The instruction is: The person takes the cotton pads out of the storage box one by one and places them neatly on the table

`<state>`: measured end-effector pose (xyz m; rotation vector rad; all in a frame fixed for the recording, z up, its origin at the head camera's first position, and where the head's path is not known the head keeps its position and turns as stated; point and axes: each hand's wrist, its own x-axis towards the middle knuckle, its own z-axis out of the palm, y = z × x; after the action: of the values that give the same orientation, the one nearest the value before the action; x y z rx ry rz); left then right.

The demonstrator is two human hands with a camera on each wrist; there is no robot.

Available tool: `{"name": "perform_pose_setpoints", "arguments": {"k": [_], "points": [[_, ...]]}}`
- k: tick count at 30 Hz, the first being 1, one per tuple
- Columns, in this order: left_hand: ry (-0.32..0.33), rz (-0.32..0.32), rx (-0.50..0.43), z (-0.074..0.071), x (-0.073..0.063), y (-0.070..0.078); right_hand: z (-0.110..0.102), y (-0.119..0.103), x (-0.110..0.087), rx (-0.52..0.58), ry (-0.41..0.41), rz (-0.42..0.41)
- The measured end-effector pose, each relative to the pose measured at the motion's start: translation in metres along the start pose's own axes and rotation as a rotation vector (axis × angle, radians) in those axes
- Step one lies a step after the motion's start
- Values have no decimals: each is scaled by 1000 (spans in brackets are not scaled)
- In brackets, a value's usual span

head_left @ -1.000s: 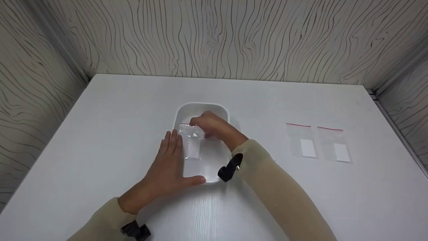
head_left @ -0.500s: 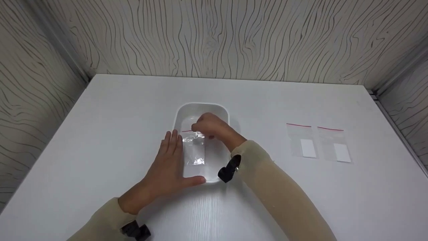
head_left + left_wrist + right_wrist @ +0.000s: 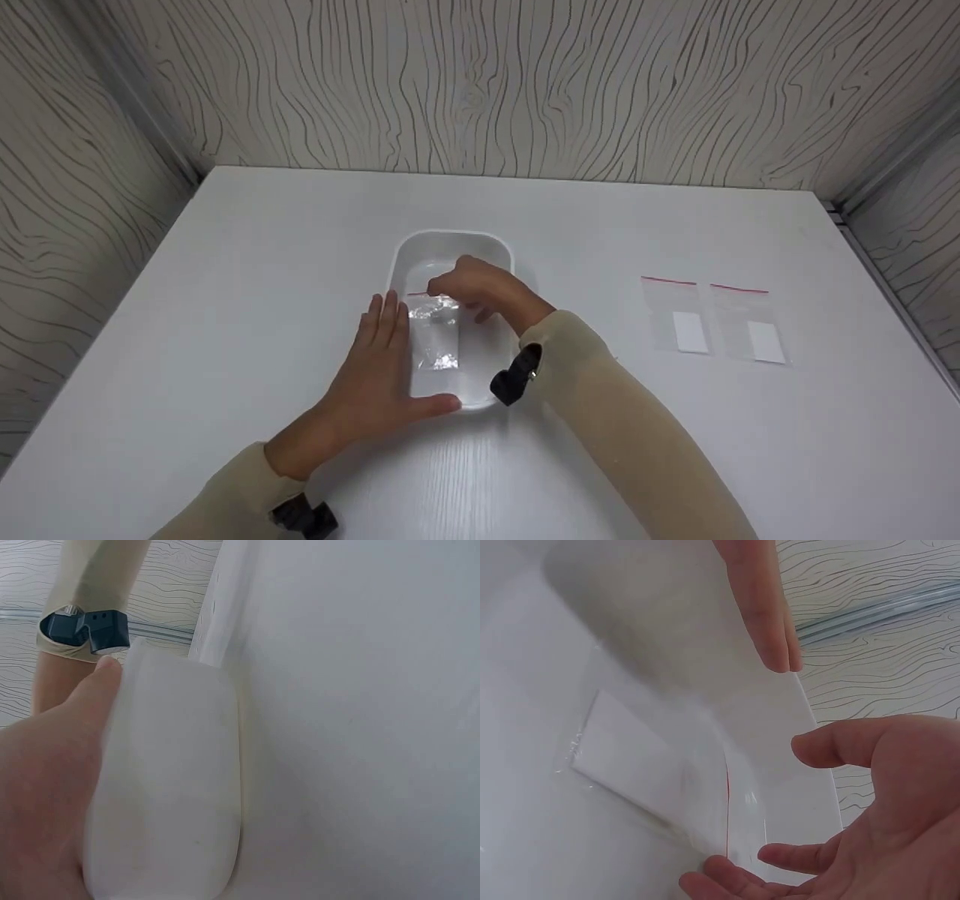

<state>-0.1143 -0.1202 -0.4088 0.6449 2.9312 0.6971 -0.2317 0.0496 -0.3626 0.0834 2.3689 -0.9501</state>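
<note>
A clear zip bag point(image 3: 435, 334) with a red strip and a white card inside lies in a white rectangular tub point(image 3: 491, 240). My left hand point(image 3: 375, 367) rests against the tub's left side, fingers straight and thumb along its near end. Over the tub, my right hand point(image 3: 480, 285) reaches in beside the bag's red-striped top. The right wrist view shows the thumb and fingers of this hand point(image 3: 885, 802) spread apart, with the lower fingertips close to the bag point(image 3: 630, 750); whether they touch it I cannot tell. In the left wrist view the tub's outer wall point(image 3: 172, 780) fills the middle.
Two more red-striped zip bags lie side by side on the white table point(image 3: 300, 225) to the right: a nearer-to-centre bag point(image 3: 690, 330) and an outer bag point(image 3: 765, 341), each with a white card. Wood-patterned panels point(image 3: 480, 90) rise behind and beside the table.
The bag in the tub has shifted slightly towards me and right and now lies flatter. My right hand has let go of its top and loosened. The left hand has stayed put.
</note>
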Motion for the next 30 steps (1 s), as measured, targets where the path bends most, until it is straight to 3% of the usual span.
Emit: {"name": "perform_pose_setpoints", "arguments": {"k": [9, 19, 24, 30], "points": [[6, 5, -15, 0, 0, -1, 3, 0, 4, 79, -3, 17], [18, 20, -9, 0, 1, -1, 3, 2, 5, -3, -34, 30], [19, 27, 8, 2, 1, -3, 2, 3, 5, -4, -44, 2], [22, 26, 1, 2, 2, -4, 3, 4, 5, -82, -73, -15]]}}
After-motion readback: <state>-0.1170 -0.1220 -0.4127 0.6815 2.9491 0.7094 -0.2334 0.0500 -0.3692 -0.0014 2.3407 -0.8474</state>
